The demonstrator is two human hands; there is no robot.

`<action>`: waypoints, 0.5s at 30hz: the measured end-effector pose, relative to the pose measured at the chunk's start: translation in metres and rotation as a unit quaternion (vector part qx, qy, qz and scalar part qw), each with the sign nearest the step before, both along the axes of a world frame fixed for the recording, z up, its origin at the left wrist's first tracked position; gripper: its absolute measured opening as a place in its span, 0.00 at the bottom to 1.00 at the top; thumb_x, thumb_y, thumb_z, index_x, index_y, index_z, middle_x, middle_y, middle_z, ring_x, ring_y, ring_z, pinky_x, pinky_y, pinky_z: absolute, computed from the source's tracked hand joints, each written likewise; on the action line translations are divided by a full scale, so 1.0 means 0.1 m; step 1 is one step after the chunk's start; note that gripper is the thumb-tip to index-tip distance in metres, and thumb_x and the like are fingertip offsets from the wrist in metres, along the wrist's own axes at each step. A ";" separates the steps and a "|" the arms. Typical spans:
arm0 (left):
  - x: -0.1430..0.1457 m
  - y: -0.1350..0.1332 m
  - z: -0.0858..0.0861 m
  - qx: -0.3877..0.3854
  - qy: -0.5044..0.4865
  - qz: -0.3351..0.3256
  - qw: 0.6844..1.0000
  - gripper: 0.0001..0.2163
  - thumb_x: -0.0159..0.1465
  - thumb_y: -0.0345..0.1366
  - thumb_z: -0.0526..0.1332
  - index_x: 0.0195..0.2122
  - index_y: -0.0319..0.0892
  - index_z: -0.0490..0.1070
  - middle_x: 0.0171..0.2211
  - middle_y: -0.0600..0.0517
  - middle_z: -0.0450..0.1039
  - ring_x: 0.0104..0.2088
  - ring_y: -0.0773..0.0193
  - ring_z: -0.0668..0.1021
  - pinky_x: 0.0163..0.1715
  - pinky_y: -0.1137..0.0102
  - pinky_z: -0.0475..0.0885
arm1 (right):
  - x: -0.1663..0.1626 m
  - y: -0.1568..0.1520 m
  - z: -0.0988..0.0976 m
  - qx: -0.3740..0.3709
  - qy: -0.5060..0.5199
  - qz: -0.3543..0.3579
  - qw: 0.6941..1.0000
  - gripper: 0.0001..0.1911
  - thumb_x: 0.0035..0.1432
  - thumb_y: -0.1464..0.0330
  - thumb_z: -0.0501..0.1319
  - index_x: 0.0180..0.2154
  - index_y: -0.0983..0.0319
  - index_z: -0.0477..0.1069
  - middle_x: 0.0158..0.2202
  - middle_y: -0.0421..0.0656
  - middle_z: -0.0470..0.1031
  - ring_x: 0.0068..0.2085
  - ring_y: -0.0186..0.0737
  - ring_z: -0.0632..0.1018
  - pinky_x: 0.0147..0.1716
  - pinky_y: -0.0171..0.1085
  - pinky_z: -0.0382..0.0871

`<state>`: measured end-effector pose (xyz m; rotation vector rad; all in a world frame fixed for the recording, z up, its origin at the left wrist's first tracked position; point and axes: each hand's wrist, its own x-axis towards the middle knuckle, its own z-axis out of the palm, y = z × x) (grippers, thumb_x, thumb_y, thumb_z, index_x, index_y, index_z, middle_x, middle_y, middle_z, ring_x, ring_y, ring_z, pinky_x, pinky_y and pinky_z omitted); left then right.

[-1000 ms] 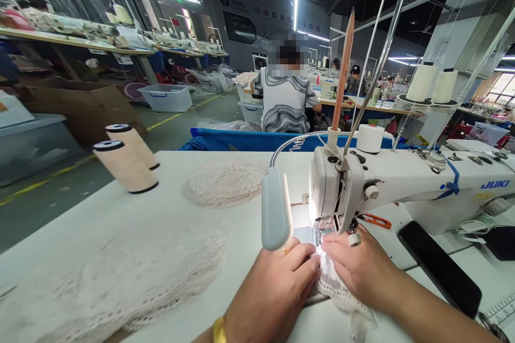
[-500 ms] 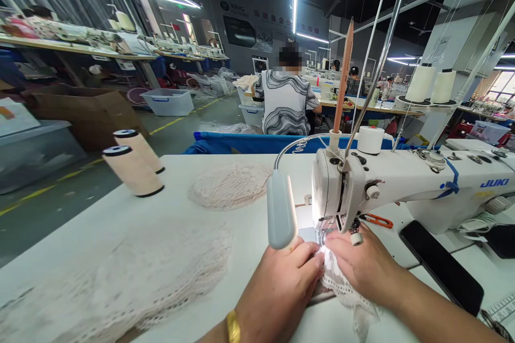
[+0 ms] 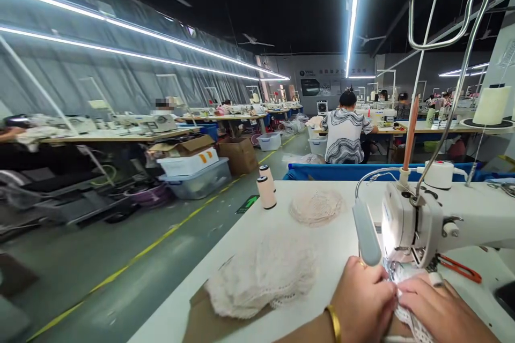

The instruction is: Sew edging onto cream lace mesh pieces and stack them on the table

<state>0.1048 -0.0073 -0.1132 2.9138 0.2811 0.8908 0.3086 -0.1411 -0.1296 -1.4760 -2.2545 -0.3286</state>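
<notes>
At the needle end of a white sewing machine [image 3: 402,214], a strip of white lace [image 3: 411,317] lies under the lit presser foot area. My left hand [image 3: 362,297], with a gold bracelet at the wrist, is closed, its thumb and fingers pinching the lace's left edge just in front of the foot. On the other side my right hand [image 3: 434,303] holds the lace with its fingers bent over it, close to the left fingertips. The needle and the stitched spot are hidden by glare and fingers. A grey lamp [image 3: 367,236] hangs just above my left hand.
Left of the machine lie a lace pile [image 3: 265,273] on brown card and a round lace stack [image 3: 316,206]. Two thread cones [image 3: 266,192] stand at the table's far left corner. Orange-handled snips [image 3: 461,268] lie right. A person [image 3: 346,128] sits ahead.
My view has swung left and up, so the hands and machine appear farther right. Both hands stay on the lace at the presser foot.
</notes>
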 end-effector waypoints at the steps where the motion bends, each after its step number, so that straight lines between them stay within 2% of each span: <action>1: 0.00 0.00 0.02 -0.016 -0.001 -0.006 1.000 0.02 0.64 0.31 0.67 0.35 0.46 0.78 0.37 0.51 0.81 0.35 0.58 0.80 0.34 0.63 0.71 | -0.02 -0.01 0.01 0.002 -0.003 -0.003 1.000 0.12 0.69 0.67 0.67 0.53 0.54 0.75 0.50 0.45 0.85 0.44 0.51 0.85 0.41 0.42 0.78; 2: -0.01 0.00 0.05 -0.035 -0.003 -0.013 0.999 0.04 0.64 0.29 0.65 0.37 0.46 0.78 0.38 0.51 0.81 0.37 0.59 0.80 0.35 0.64 0.72 | -0.05 -0.03 0.05 -0.006 0.013 -0.023 1.000 0.09 0.70 0.71 0.63 0.50 0.55 0.75 0.48 0.46 0.85 0.44 0.50 0.85 0.42 0.43 0.77; 3: -0.02 0.00 0.09 -0.057 -0.006 -0.018 0.998 0.07 0.65 0.27 0.63 0.38 0.47 0.79 0.39 0.51 0.81 0.39 0.59 0.81 0.38 0.65 0.73 | -0.08 -0.04 0.09 -0.007 0.038 -0.037 0.999 0.11 0.71 0.75 0.57 0.47 0.56 0.75 0.43 0.45 0.84 0.41 0.49 0.84 0.40 0.42 0.76; 5: -0.01 0.02 0.15 -0.097 -0.009 -0.033 0.995 0.09 0.64 0.26 0.60 0.38 0.46 0.79 0.40 0.50 0.79 0.41 0.57 0.79 0.40 0.64 0.74 | -0.16 -0.04 0.22 -0.007 0.095 -0.071 0.993 0.15 0.74 0.76 0.51 0.42 0.57 0.74 0.38 0.45 0.82 0.38 0.48 0.81 0.39 0.42 0.73; 7: 0.00 0.06 0.20 -0.132 -0.008 -0.047 0.990 0.08 0.61 0.26 0.60 0.36 0.45 0.78 0.39 0.48 0.77 0.41 0.56 0.78 0.40 0.64 0.74 | -0.22 -0.01 0.33 -0.016 0.166 -0.092 0.982 0.12 0.75 0.73 0.53 0.43 0.58 0.74 0.41 0.45 0.82 0.42 0.48 0.80 0.42 0.42 0.72; 10: 0.05 0.13 0.22 -0.169 -0.003 -0.064 0.983 0.05 0.64 0.29 0.60 0.34 0.44 0.75 0.37 0.49 0.75 0.36 0.57 0.77 0.36 0.65 0.74 | -0.25 0.05 0.42 -0.013 0.243 -0.099 0.965 0.10 0.74 0.72 0.55 0.41 0.58 0.74 0.38 0.42 0.82 0.40 0.45 0.79 0.43 0.40 0.70; 15: 0.10 0.16 0.18 -0.203 0.026 -0.046 0.978 0.04 0.68 0.33 0.62 0.35 0.44 0.76 0.38 0.50 0.74 0.36 0.58 0.78 0.34 0.67 0.75 | -0.27 0.09 0.44 -0.021 0.281 -0.105 0.954 0.10 0.73 0.71 0.56 0.40 0.57 0.76 0.37 0.41 0.82 0.40 0.44 0.79 0.43 0.39 0.69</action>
